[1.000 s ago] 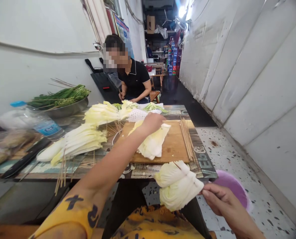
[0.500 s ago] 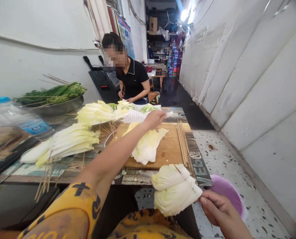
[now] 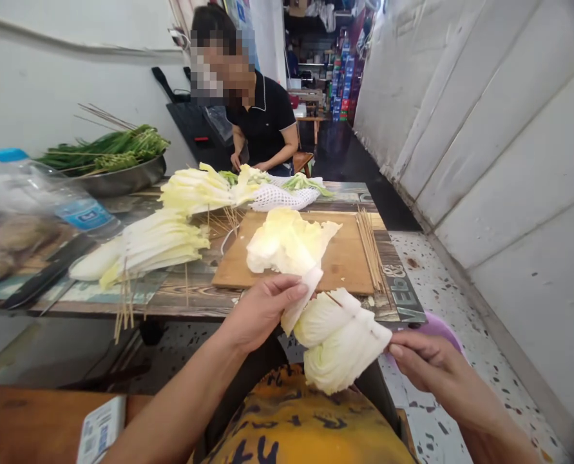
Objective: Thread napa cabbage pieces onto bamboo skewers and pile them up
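My left hand (image 3: 260, 309) pinches a pale cabbage leaf piece (image 3: 308, 290) between thumb and fingers, just in front of the cutting board (image 3: 349, 264). To its right, folded cabbage leaves (image 3: 342, 354) are threaded on a skewer, whose dark tip shows at the upper left of the bundle. The fingers of my right hand (image 3: 429, 361) are closed on the skewer's other end, mostly hidden in the grip. The leaf piece is right beside the bundle; whether they touch I cannot tell. More yellow-white cabbage leaves (image 3: 287, 241) lie on the board.
Bare skewers (image 3: 371, 251) lie along the board's right edge. Skewered cabbage (image 3: 156, 241), a knife (image 3: 45, 270), a water bottle (image 3: 78, 206) and a metal bowl of greens (image 3: 122, 180) are at left. A person (image 3: 267, 122) sits across the table. A purple basin (image 3: 444, 328) stands on the floor.
My left hand has come back from the far side of the board toward me, bringing the leaf piece beside the skewered bundle. My right hand still holds the skewer. The view has tilted down.
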Available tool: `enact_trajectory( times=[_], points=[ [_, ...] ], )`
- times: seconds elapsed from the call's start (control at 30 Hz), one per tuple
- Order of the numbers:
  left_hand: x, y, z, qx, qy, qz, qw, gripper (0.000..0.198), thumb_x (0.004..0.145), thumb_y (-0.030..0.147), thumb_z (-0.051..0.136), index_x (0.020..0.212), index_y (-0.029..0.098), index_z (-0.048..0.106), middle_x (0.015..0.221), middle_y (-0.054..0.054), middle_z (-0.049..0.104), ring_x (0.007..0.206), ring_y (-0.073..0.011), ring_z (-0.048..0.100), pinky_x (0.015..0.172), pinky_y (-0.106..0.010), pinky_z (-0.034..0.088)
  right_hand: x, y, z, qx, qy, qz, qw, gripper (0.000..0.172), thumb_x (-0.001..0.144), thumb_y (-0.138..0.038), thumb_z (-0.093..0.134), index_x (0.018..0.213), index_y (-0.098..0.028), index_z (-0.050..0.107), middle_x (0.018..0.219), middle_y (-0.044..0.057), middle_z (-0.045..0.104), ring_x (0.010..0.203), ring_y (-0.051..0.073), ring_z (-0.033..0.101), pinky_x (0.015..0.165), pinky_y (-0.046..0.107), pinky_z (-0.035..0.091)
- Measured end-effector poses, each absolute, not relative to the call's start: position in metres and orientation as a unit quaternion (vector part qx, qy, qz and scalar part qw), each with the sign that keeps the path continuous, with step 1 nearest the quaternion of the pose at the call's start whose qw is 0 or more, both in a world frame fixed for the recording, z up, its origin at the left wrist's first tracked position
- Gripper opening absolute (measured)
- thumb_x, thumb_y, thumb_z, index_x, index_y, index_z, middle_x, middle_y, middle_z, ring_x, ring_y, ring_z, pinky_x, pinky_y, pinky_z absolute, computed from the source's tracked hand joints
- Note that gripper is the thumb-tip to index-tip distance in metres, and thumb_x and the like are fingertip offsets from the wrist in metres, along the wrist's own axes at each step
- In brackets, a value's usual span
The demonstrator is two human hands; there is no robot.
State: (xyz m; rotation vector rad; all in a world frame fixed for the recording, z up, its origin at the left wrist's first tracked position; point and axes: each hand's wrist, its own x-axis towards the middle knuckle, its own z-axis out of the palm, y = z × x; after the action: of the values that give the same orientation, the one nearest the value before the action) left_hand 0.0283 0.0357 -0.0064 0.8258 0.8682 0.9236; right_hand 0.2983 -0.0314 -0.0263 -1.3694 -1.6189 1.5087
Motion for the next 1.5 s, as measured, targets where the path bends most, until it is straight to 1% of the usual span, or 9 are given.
enact_trajectory(
  times=[0.13, 0.3, 0.6, 0.87, 0.97, 1.03, 1.2, 1.33, 1.5],
  points=[
    [0.022, 0.032, -0.008, 0.384, 0.407, 0.435, 0.706, 0.021, 0.070, 0.034, 0.074, 0.076, 0.014, 0.072, 0.073, -0.003, 0.070, 0.067, -0.0113, 0.058, 0.067, -0.022, 0.044, 0.290, -0.030, -0.019, -0.504, -0.618, 0.549, 0.250, 0.039, 0.090, -0.047, 0.048, 0.099, -0.015, 0.069, 0.054, -0.007, 0.027, 0.045, 0.007, 0.020, 0.041, 0.021, 0.017],
    [0.018, 0.030, -0.007, 0.407, 0.413, 0.443, 0.683, 0.018, 0.072, 0.032, 0.073, 0.078, 0.016, 0.073, 0.073, -0.001, 0.070, 0.066, -0.0098, 0.057, 0.065, -0.020, 0.043, 0.285, -0.028, -0.014, -0.508, -0.613, 0.558, 0.235, 0.039, 0.089, -0.047, 0.049, 0.101, -0.016, 0.069, 0.054, -0.006, 0.029, 0.045, 0.007, 0.020, 0.040, 0.021, 0.017],
    [0.022, 0.033, -0.010, 0.397, 0.418, 0.444, 0.686, 0.019, 0.068, 0.034, 0.075, 0.076, 0.017, 0.073, 0.072, -0.001, 0.070, 0.063, -0.0113, 0.057, 0.062, -0.021, 0.043, 0.285, -0.027, -0.014, -0.518, -0.598, 0.564, 0.238, 0.038, 0.087, -0.049, 0.051, 0.100, -0.018, 0.070, 0.053, -0.006, 0.031, 0.045, 0.007, 0.021, 0.040, 0.021, 0.016],
    [0.028, 0.036, -0.011, 0.393, 0.404, 0.444, 0.697, 0.020, 0.067, 0.033, 0.076, 0.079, 0.017, 0.074, 0.074, -0.002, 0.072, 0.068, -0.0117, 0.059, 0.067, -0.021, 0.045, 0.286, -0.026, -0.013, -0.515, -0.597, 0.565, 0.243, 0.038, 0.089, -0.047, 0.049, 0.099, -0.017, 0.069, 0.053, -0.006, 0.026, 0.046, 0.007, 0.021, 0.040, 0.021, 0.017],
    [0.030, 0.037, -0.012, 0.404, 0.401, 0.441, 0.694, 0.021, 0.067, 0.033, 0.076, 0.080, 0.017, 0.075, 0.076, -0.002, 0.073, 0.069, -0.0126, 0.060, 0.068, -0.022, 0.045, 0.286, -0.027, -0.012, -0.514, -0.592, 0.571, 0.243, 0.037, 0.088, -0.048, 0.050, 0.095, -0.017, 0.069, 0.053, -0.007, 0.026, 0.045, 0.007, 0.021, 0.040, 0.021, 0.017],
    [0.030, 0.037, -0.013, 0.416, 0.407, 0.435, 0.687, 0.021, 0.066, 0.033, 0.076, 0.079, 0.016, 0.075, 0.076, -0.002, 0.073, 0.068, -0.0129, 0.060, 0.067, -0.023, 0.045, 0.287, -0.027, -0.011, -0.512, -0.584, 0.580, 0.246, 0.036, 0.087, -0.049, 0.052, 0.087, -0.016, 0.068, 0.053, -0.007, 0.027, 0.045, 0.007, 0.020, 0.040, 0.021, 0.017],
    [0.031, 0.037, -0.014, 0.448, 0.407, 0.417, 0.678, 0.023, 0.067, 0.034, 0.075, 0.081, 0.016, 0.076, 0.079, -0.004, 0.073, 0.070, -0.0159, 0.061, 0.067, -0.025, 0.045, 0.289, -0.030, -0.011, -0.511, -0.561, 0.602, 0.248, 0.038, 0.085, -0.051, 0.054, 0.071, -0.016, 0.058, 0.053, -0.007, 0.026, 0.046, 0.006, 0.019, 0.042, 0.022, 0.014],
    [0.032, 0.037, -0.014, 0.462, 0.403, 0.414, 0.672, 0.023, 0.068, 0.035, 0.074, 0.082, 0.016, 0.076, 0.080, -0.005, 0.074, 0.070, -0.0162, 0.061, 0.067, -0.025, 0.045, 0.288, -0.034, -0.012, -0.511, -0.553, 0.608, 0.252, 0.037, 0.087, -0.051, 0.052, 0.075, -0.017, 0.059, 0.052, -0.008, 0.023, 0.046, 0.006, 0.017, 0.042, 0.022, 0.012],
    [0.032, 0.037, -0.013, 0.471, 0.406, 0.410, 0.668, 0.026, 0.068, 0.037, 0.074, 0.082, 0.015, 0.076, 0.081, -0.006, 0.074, 0.071, -0.0185, 0.062, 0.066, -0.027, 0.045, 0.284, -0.035, -0.013, -0.512, -0.540, 0.611, 0.269, 0.037, 0.084, -0.052, 0.055, 0.077, -0.016, 0.063, 0.052, -0.008, 0.025, 0.045, 0.006, 0.018, 0.041, 0.021, 0.013]
  ],
)
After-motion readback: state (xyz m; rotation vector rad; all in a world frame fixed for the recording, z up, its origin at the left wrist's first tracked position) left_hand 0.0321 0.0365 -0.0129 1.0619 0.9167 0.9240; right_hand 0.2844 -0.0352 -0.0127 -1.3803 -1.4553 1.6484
